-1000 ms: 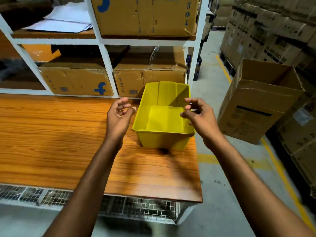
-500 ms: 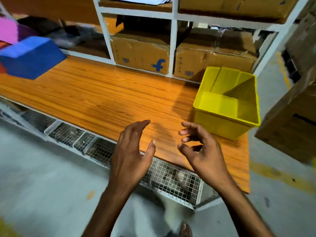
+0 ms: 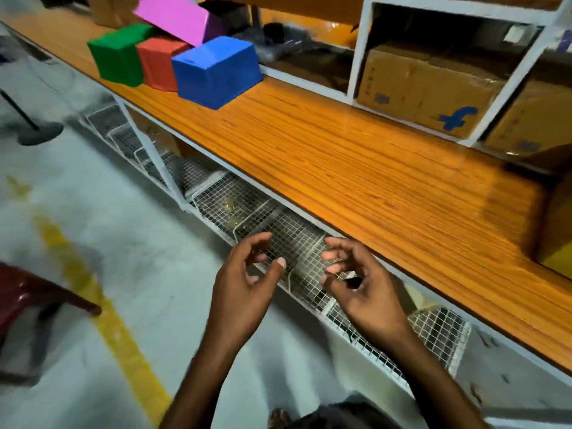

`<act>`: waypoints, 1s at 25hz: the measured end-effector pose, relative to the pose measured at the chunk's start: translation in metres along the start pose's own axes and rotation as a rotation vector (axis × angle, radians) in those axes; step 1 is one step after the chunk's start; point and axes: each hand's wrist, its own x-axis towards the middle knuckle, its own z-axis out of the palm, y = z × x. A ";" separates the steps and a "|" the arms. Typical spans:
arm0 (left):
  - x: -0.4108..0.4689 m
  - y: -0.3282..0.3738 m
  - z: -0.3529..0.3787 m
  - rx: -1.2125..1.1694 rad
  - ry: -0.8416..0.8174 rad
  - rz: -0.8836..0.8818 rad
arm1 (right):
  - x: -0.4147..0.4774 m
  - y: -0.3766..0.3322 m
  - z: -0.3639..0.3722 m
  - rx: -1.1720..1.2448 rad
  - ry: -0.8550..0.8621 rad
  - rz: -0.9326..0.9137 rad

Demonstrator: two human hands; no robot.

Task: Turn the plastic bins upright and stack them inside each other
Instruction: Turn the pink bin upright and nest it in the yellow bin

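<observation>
- The left hand (image 3: 244,283) and the right hand (image 3: 359,286) were held side by side at 6 o'clock, apart from each other. Their fingers were loosely curled and nothing was gripped in either.
- Both hands were seen in front of the wooden table (image 3: 340,156) edge, over the wire mesh baskets (image 3: 272,218) hung under it.
- The bins were grouped at 11 o'clock on the table, well apart from the hands.
- The blue bin (image 3: 216,72), red bin (image 3: 156,61) and green bin (image 3: 119,55) were set base-up in a row, close together.
- The pink bin (image 3: 173,15) was laid tilted over the red and green ones, with a purple bin (image 3: 216,24) just behind it.
- A cardboard box (image 3: 427,88) with a blue "f" mark was kept in the white shelf frame (image 3: 359,51) at 1 o'clock.
- A yellow floor line (image 3: 108,320) was seen at 8 o'clock.
</observation>
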 end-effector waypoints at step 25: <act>0.469 -0.107 -0.236 -0.092 0.327 -0.030 | 0.507 -0.063 0.299 0.117 -0.137 -0.097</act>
